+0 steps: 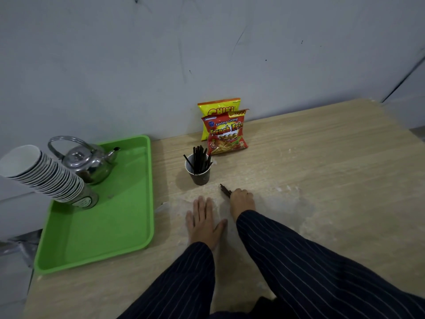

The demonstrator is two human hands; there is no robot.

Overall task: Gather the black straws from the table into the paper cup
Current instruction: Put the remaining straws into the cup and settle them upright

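Note:
A dark paper cup (199,174) stands upright on the wooden table (322,180), with several black straws (199,158) sticking out of it. My right hand (241,201) is closed around a small bundle of black straws (225,190), whose ends point up-left toward the cup. This hand is just right of and nearer than the cup. My left hand (204,221) lies flat on the table, fingers spread, holding nothing, below the cup.
A green tray (110,226) at the left carries a steel kettle (89,161) and a leaning stack of paper cups (43,176). Two snack bags (224,130) lean against the wall behind the cup.

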